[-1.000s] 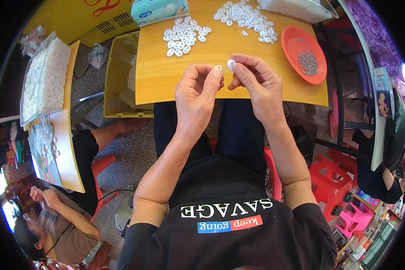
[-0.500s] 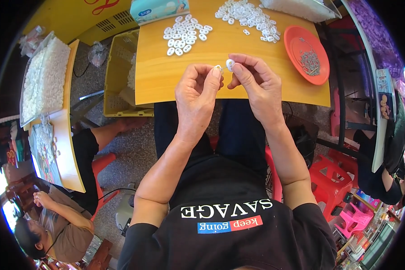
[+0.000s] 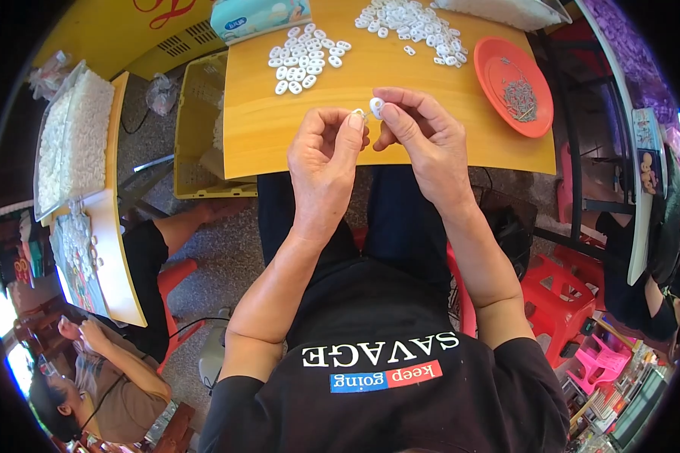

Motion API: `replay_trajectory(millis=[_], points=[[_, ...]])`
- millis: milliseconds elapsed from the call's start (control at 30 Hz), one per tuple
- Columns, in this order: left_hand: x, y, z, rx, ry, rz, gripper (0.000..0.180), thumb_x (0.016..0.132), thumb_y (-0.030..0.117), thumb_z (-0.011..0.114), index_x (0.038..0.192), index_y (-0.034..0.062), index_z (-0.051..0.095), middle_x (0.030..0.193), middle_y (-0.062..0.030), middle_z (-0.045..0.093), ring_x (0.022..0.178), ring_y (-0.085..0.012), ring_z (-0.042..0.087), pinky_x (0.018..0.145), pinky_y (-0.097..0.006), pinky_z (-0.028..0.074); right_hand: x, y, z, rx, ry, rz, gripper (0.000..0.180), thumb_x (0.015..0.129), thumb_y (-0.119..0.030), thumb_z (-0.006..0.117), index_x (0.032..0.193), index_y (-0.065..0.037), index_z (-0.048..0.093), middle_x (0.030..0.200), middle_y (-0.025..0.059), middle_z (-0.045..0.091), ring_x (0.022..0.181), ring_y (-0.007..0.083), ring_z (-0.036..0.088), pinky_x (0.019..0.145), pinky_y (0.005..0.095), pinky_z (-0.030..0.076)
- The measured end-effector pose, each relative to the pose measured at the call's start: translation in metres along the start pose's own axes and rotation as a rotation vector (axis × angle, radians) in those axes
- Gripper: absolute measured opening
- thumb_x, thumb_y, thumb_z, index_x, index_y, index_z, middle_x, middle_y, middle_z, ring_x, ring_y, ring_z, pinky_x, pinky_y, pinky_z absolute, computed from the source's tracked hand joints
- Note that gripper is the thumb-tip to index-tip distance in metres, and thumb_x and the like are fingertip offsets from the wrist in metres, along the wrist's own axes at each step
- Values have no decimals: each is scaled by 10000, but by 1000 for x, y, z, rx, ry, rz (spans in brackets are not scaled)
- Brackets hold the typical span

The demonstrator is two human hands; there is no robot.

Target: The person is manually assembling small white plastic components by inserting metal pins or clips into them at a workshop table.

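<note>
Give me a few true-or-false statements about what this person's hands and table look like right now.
1. The right hand pinches a small white ring. True.
2. The orange plate sits at the table's left end. False: it is at the right end.
3. Two heaps of white rings lie on the table. True.
4. The left hand rests flat on the table. False: it is raised, fingertips meeting the right hand's.
</note>
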State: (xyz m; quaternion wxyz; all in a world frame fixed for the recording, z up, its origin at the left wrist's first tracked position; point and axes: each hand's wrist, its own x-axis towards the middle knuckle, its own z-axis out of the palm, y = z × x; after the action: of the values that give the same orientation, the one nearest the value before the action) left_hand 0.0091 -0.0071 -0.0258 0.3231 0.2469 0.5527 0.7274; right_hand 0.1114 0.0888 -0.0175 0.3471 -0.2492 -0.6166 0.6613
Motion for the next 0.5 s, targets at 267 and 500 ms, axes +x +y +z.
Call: replay_trajectory(millis=[267, 500], points=[[0, -4, 2, 17, 5, -1, 149, 962, 144, 602, 972, -4, 585, 851, -47, 622, 773, -94, 580, 749, -242, 474, -1, 1, 7, -6, 51, -29, 206, 933, -76, 638, 1110, 28, 650, 870, 40, 663, 700, 77, 599, 642, 215, 514], [-2, -3, 8, -40, 22, -12, 143, 970, 133, 594, 972, -9, 581, 855, -54, 625, 768, -96, 577, 743, -241, 475, -1, 3, 7, -73, 43, -65, 170, 925, -63, 643, 1072, 16, 677, 908, 43, 657, 736, 87, 625, 643, 219, 521]])
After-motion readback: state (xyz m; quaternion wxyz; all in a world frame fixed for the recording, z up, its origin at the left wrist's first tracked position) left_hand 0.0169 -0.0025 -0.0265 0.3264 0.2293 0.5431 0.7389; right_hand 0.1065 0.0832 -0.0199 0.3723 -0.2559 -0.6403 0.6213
